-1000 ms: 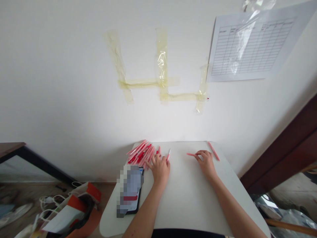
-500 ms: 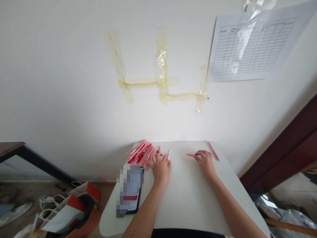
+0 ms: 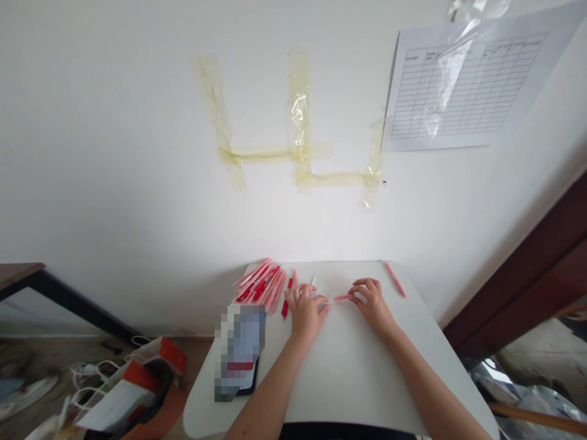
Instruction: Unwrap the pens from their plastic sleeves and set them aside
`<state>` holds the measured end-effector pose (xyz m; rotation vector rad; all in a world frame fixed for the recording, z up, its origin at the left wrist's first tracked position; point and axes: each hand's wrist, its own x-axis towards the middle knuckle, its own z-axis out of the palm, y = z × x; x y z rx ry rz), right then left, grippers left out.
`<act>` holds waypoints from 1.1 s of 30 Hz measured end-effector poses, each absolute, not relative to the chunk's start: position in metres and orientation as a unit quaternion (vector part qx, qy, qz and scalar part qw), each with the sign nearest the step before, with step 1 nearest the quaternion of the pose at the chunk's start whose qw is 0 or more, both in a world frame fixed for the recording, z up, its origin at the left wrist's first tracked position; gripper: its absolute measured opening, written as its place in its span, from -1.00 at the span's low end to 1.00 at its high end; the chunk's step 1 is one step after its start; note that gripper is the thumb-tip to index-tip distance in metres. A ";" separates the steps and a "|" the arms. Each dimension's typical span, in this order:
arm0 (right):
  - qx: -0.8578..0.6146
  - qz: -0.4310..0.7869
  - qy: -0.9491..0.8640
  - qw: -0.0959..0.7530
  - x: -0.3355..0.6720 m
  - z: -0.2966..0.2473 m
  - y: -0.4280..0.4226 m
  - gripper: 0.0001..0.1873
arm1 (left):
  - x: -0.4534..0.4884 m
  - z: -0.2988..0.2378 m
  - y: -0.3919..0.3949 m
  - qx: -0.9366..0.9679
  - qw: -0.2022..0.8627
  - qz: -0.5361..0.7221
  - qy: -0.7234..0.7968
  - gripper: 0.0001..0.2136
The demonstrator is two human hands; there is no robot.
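Between the thumb and fingers of my right hand (image 3: 370, 299) is a pink pen (image 3: 341, 297), its end pointing left. My left hand (image 3: 308, 307) is low over the table with fingers spread; I see nothing held in it. A white-tipped pen (image 3: 313, 279) shows just beyond its fingers, the rest hidden by them. Left of that hand lie a red pen (image 3: 286, 305) and a pink pen (image 3: 295, 278). A heap of pink and red pens (image 3: 260, 284) sits at the table's back left. Another pink pen (image 3: 395, 279) lies alone at the back right.
A phone (image 3: 250, 382), largely blurred out, lies on the white table (image 3: 348, 379) at the left. The table's back edge meets a white wall (image 3: 137, 153) with yellowed tape (image 3: 300, 110) and a printed sheet (image 3: 463, 91). Bags (image 3: 132, 391) stand on the floor at left.
My right hand has moved left and slightly nearer with the pink pen. My left hand has shifted right, its thumb reaching toward that pen, and the red pen beside it shows more.
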<state>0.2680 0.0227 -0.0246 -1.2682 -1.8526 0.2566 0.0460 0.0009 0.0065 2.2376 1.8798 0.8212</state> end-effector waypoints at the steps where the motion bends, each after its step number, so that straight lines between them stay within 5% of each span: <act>1: -0.505 0.103 -0.744 0.425 0.268 -0.025 0.023 -0.76 | 0.047 0.006 0.001 0.739 0.055 0.269 0.616 -0.87; 20: -0.500 0.100 -0.753 0.416 0.266 -0.025 0.022 -0.78 | 0.048 0.006 0.001 0.731 0.047 0.267 0.627 -0.95; 33: -0.633 -0.063 -0.671 0.380 0.290 -0.039 0.031 -0.61 | 0.046 0.004 0.003 0.720 0.030 0.271 0.638 -0.96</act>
